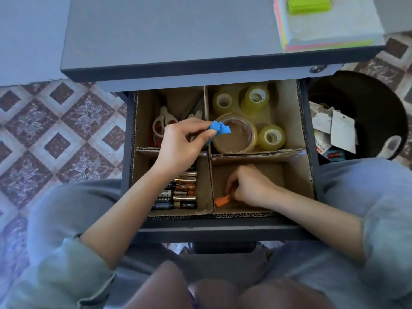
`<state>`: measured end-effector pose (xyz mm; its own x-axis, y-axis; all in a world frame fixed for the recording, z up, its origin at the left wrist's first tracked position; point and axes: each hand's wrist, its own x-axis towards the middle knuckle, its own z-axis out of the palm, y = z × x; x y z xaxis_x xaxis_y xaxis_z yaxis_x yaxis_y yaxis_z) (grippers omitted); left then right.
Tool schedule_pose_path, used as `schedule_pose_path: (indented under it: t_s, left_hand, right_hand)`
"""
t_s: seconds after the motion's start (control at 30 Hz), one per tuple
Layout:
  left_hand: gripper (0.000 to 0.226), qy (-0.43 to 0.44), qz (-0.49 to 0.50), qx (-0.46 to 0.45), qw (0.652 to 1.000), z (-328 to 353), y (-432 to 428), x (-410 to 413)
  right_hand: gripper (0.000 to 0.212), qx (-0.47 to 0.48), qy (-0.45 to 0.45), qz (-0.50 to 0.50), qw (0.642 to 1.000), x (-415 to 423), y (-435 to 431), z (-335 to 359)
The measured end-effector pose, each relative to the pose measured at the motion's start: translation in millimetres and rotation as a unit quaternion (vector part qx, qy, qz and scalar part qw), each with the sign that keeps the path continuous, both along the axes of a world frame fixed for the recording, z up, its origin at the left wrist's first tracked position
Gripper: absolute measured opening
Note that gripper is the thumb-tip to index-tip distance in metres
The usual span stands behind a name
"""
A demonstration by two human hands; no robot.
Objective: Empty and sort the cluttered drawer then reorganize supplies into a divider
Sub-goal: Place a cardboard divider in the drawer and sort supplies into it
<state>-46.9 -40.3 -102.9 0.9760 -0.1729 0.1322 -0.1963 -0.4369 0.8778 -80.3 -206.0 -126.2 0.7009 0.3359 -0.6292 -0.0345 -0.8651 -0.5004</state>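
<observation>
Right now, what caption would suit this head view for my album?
Left hand holds blue tabs over the divider while right hand grips orange tabs in its near-right cell.

In the grey drawer [223, 230], a brown cardboard four-cell divider [256, 152]. Far-left cell: white-handled scissors [160, 124]. Far-right: clear round tape rolls [256, 99]. Near-left: cylindrical metal batteries [184, 194], side by side. Near-right: orange paper strip [221, 201]. Over the middle wall: blue folded paper slips [219, 128]. Right of drawer: round black bin [379, 85].
</observation>
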Motion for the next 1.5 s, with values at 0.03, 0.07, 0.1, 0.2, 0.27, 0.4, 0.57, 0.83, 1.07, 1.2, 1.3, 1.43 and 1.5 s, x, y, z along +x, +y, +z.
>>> schedule_pose_path:
  t_s: [0.03,0.07,0.1,0.2,0.27,0.4,0.57,0.83,1.07,1.2,1.3,1.43,1.5]
  left_hand:
    - [0.026,-0.001,0.0,-0.002,1.0,0,0,0]
    - [0.026,-0.001,0.002,-0.003,1.0,-1,0,0]
    - [0.026,-0.002,0.004,-0.004,1.0,-1,0,0]
    - [0.027,-0.004,0.008,-0.003,1.0,-2,0,1]
    - [0.026,-0.001,0.01,-0.004,1.0,-3,-1,1]
    - [0.025,0.006,0.016,-0.008,1.0,-4,-1,1]
    - [0.025,0.009,0.02,-0.002,1.0,-5,-1,1]
    - [0.024,0.021,0.026,0.002,0.999,-1,-2,0]
    - [0.024,0.021,0.028,0.007,0.999,0,-3,-1]
    - [0.024,0.019,0.03,0.006,0.999,-2,-3,0]
    - [0.023,0.012,0.027,0.006,1.0,-3,-3,1]
    - [0.023,0.003,0.026,0.009,1.0,-4,-2,2]
    - [0.023,-0.001,0.024,0.011,1.0,-4,-2,2]
  right_hand:
    - [0.012,-0.007,-0.004,0.011,1.0,0,0,0]
    - [0.011,-0.012,-0.007,0.02,1.0,0,0,0]
    - [0.011,-0.016,-0.007,0.027,0.999,-1,0,1]
    - [0.01,-0.025,-0.008,0.044,0.999,-2,1,0]
    - [0.012,-0.026,-0.008,0.045,0.999,-1,2,-1]
    - [0.021,0.004,0.026,0.062,0.998,0,3,0]
    - [0.028,0.024,0.043,0.085,0.995,-2,1,0]
    - [0.028,0.063,0.048,0.04,0.996,1,2,6]
    - [0.017,-0.078,0.038,-0.028,0.996,4,-8,-2]
    - [0.018,-0.069,0.093,-0.063,0.991,7,-12,2]
    - [0.021,-0.069,0.119,-0.076,0.988,8,-13,5]
    - [0.023,-0.055,0.161,-0.076,0.982,7,-11,5]
    - [0.022,-0.043,0.165,-0.078,0.982,6,-10,4]
